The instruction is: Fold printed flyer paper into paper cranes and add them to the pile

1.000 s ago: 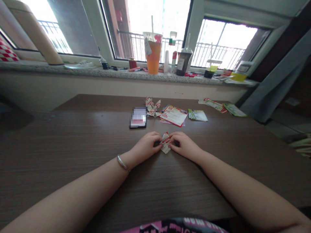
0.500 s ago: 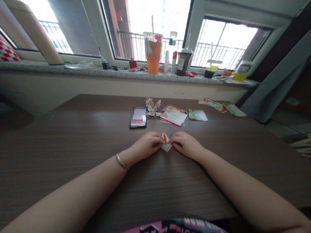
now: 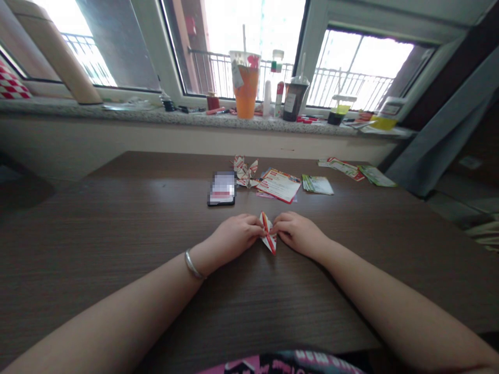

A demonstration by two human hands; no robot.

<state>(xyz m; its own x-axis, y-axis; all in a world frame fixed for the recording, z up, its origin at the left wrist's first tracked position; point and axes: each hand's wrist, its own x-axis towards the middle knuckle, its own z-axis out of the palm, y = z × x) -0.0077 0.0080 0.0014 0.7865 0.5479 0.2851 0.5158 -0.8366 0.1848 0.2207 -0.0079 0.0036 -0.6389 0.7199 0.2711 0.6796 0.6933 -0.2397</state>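
Between my hands lies a small folded paper [image 3: 270,243], white with red and orange stripes, now a long diamond pointed at both ends. My left hand [image 3: 242,231], with a silver bangle [image 3: 193,264] at the wrist, is closed on its left side. From the right, my right hand [image 3: 297,230] pinches the paper's other edge, its fingertips close to the left ones. Several folded paper pieces [image 3: 245,171] with similar red stripes sit in a cluster farther back, beyond the phone [image 3: 222,189].
Behind my hands are a stack of printed sheets [image 3: 279,186], a smaller green-and-white stack [image 3: 318,185] and loose slips [image 3: 346,169] at the far right. The windowsill [image 3: 195,118] carries an orange drink cup [image 3: 245,88], a dark cup [image 3: 295,98] and small items.
The paper's lower flap has opened out toward me, turning the shape into a long diamond with a red stripe down it. My hands have shifted only slightly.
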